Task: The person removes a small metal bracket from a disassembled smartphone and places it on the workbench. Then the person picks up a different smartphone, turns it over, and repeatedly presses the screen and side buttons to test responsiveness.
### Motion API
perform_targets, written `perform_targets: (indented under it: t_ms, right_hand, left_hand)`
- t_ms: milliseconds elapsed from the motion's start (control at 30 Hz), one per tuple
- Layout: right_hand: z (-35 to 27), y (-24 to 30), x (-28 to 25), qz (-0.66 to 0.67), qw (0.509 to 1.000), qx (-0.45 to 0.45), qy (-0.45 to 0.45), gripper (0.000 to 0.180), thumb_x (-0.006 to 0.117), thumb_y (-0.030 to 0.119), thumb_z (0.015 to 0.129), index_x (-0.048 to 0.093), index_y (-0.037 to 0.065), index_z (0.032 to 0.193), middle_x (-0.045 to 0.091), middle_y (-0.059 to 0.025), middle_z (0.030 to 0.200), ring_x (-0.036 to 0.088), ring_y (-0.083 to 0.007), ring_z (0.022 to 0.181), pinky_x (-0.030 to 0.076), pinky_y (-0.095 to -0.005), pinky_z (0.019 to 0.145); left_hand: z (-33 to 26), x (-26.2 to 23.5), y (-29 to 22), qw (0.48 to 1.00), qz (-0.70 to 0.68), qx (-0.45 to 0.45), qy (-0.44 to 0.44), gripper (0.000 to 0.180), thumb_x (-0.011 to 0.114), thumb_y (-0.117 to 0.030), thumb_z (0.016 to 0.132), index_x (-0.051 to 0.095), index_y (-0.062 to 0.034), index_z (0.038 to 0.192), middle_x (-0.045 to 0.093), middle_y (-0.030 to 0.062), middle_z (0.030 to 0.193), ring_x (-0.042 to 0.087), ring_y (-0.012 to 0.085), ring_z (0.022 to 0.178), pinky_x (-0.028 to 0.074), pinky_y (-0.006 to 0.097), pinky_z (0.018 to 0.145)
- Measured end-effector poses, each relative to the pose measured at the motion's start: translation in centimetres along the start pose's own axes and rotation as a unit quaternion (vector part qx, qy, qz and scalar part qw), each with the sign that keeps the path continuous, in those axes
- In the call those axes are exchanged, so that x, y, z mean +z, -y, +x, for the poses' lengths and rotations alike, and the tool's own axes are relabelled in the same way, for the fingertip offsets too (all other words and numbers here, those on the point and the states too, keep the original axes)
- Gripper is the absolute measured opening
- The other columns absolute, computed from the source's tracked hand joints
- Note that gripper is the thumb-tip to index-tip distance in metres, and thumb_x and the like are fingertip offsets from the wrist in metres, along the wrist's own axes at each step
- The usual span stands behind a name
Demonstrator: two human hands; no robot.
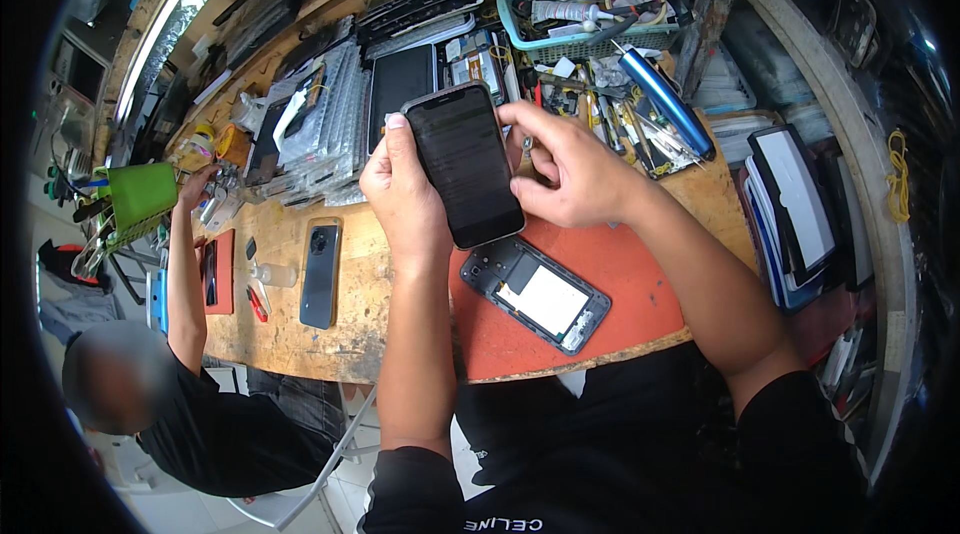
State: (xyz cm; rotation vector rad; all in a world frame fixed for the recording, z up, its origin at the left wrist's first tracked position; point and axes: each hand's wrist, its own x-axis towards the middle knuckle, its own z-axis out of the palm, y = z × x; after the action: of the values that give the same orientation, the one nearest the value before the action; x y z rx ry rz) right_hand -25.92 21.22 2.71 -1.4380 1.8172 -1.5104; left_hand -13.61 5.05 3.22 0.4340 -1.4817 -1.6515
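Note:
A smartphone [462, 166] with a dark screen stands upright, slightly tilted, over the workbench. My left hand [405, 184] is wrapped round its left edge, the thumb along the side. At its right edge, my right hand [572, 169] has curled fingers, with the index finger near the upper corner and the thumb lower down. The fingertips behind the edge are partly hidden. Below the phone, an opened phone body [540, 296] with a white battery area lies on a red mat [640, 284]; the held phone covers its upper left corner.
Left on the wooden bench [350, 334] lies another phone [320, 274], near red-handled pliers [257, 306]. Stacked phone screens [415, 14], a teal basket [600, 39] of supplies and a blue pen-shaped tool [665, 104] fill the back. A co-worker [230, 424] sits at left, one arm reaching over the bench.

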Motion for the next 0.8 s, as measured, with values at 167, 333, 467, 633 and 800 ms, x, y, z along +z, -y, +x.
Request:
perform_targets:
  t_ms: [167, 333, 467, 633, 800]
  right_hand:
    - [0.1, -0.6, 0.5, -0.08, 0.995, -0.041, 0.053, 0.07, 0.079, 0.016, 0.08, 0.051, 0.004, 0.142, 0.069, -0.012, 0.098, 0.068, -0.0302, 0.082, 0.053, -0.0424, 0.075]
    - [0.1, -1.5, 1.7, -0.103, 0.99, -0.091, 0.012, 0.07, 0.081, 0.014, 0.079, 0.051, 0.004, 0.142, 0.066, -0.0083, 0.093, 0.062, -0.0233, 0.067, 0.049, -0.0377, 0.061]
    - [0.0, -0.9, 1.1, -0.098, 0.994, -0.034, 0.029, 0.059, 0.077, 0.021, 0.082, 0.056, 0.005, 0.134, 0.07, -0.0142, 0.097, 0.072, -0.0364, 0.09, 0.056, -0.046, 0.081]
    - [0.2, -0.5, 1.2, -0.062, 0.995, -0.045, -0.062, 0.044, 0.076, 0.016, 0.083, 0.063, 0.003, 0.123, 0.067, -0.0123, 0.09, 0.07, -0.0336, 0.082, 0.055, -0.0446, 0.077]
    - [0.2, -1.2, 1.4, -0.039, 0.985, -0.092, -0.142, 0.043, 0.076, 0.009, 0.084, 0.061, 0.001, 0.123, 0.063, -0.0063, 0.091, 0.051, -0.0153, 0.063, 0.041, -0.0312, 0.058]
  left_hand:
    - [0.9, -0.7, -0.4, 0.999, -0.006, 0.003, -0.032, 0.046, 0.051, -0.034, 0.115, 0.074, 0.0029, 0.098, 0.075, 0.0055, 0.088, 0.067, 0.0093, 0.074, 0.055, 0.026, 0.069]
    - [0.9, -0.7, -0.3, 0.999, -0.015, 0.006, -0.047, 0.045, 0.052, -0.033, 0.115, 0.073, 0.003, 0.098, 0.075, 0.0061, 0.089, 0.068, 0.0102, 0.074, 0.056, 0.027, 0.07]
    - [0.8, -0.4, -0.4, 0.999, -0.007, 0.007, -0.049, 0.045, 0.052, -0.033, 0.114, 0.074, 0.0026, 0.096, 0.075, 0.0055, 0.088, 0.066, 0.0095, 0.074, 0.054, 0.026, 0.069]
    - [0.4, 0.0, 0.2, 1.0, 0.012, 0.008, -0.028, 0.044, 0.053, -0.032, 0.114, 0.074, 0.0012, 0.095, 0.074, 0.0046, 0.088, 0.065, 0.0086, 0.073, 0.053, 0.025, 0.068]
    - [-0.6, 0.5, 0.4, 0.999, 0.037, -0.007, 0.003, 0.041, 0.054, -0.032, 0.114, 0.074, 0.0, 0.097, 0.075, 0.0051, 0.089, 0.067, 0.0099, 0.071, 0.055, 0.026, 0.066]
